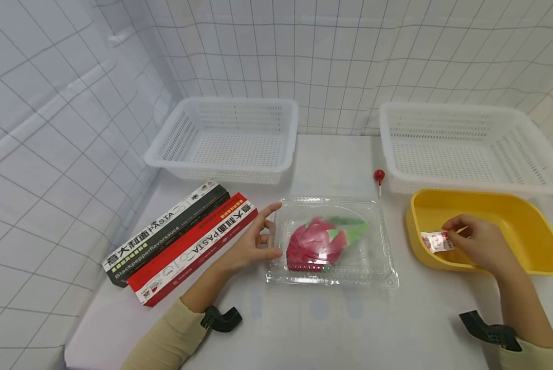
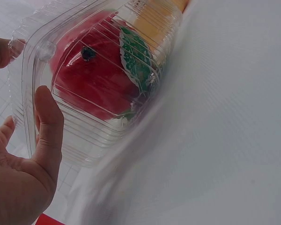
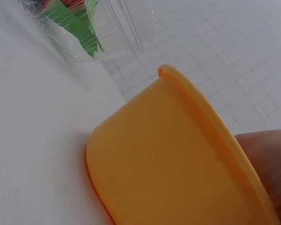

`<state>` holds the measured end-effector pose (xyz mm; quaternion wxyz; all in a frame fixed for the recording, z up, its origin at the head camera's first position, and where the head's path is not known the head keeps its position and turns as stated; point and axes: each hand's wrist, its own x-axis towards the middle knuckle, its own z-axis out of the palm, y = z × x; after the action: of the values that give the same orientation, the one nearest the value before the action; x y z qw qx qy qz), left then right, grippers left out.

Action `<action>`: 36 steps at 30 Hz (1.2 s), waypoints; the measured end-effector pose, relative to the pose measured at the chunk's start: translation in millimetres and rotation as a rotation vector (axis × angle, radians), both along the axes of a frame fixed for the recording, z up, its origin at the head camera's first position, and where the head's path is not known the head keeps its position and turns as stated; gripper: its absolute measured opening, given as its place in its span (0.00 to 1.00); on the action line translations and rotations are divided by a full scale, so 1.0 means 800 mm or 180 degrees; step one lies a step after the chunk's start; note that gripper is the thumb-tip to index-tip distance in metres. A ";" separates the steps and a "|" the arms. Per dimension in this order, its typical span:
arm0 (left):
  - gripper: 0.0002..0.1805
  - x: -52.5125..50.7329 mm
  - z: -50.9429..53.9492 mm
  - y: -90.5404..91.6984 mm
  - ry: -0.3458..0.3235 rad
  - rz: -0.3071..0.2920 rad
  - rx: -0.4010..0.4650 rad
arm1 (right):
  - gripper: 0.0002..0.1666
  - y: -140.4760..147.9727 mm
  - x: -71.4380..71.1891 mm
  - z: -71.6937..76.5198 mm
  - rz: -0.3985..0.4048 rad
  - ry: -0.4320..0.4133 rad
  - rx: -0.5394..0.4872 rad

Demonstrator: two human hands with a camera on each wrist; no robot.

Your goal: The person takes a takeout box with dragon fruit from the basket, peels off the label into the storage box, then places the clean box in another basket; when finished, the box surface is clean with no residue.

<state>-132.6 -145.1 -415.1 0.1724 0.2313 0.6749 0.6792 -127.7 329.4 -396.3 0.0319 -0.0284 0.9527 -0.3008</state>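
A clear plastic clamshell box (image 1: pixel 383 241) with a pink and green item (image 1: pixel 320 241) inside lies on the table. My left hand (image 1: pixel 253 241) holds its left edge, thumb at the front and fingers farther back; the left wrist view shows the hand (image 2: pixel 33 159) at the side of the box (image 2: pixel 79 126). Over the yellow basin (image 1: pixel 531 226), my right hand (image 1: pixel 482 244) pinches a small white and red packet (image 1: pixel 438 241) near the basin's left inner wall. In the right wrist view the basin (image 3: pixel 164 150) hides most of that hand (image 3: pixel 269 164).
Two white perforated baskets (image 1: pixel 239 149) (image 1: pixel 443 159) stand at the back left and back right. A red lollipop (image 1: pixel 379 177) lies beside the right basket. Left of my left hand are a black pasta box (image 1: pixel 165 231) and a red pasta box (image 1: pixel 193 249), side by side.
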 end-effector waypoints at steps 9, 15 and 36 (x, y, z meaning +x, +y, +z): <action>0.55 0.000 0.000 0.000 -0.0023 0.0000 0.0031 | 0.15 -0.002 -0.001 0.003 0.0052 0.0011 0.0224; 0.55 0.000 0.000 0.000 -0.0030 -0.0010 0.0026 | 0.19 -0.002 0.001 0.003 -0.0013 0.0046 0.0299; 0.51 -0.002 -0.006 0.005 -0.0072 0.0038 0.0104 | 0.25 0.028 -0.015 0.040 -0.0640 0.0223 -0.0153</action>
<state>-134.2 -140.8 -419.9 0.1722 0.2224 0.6631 0.6937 -139.4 351.8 -364.1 -0.0324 0.0561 0.9438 -0.3240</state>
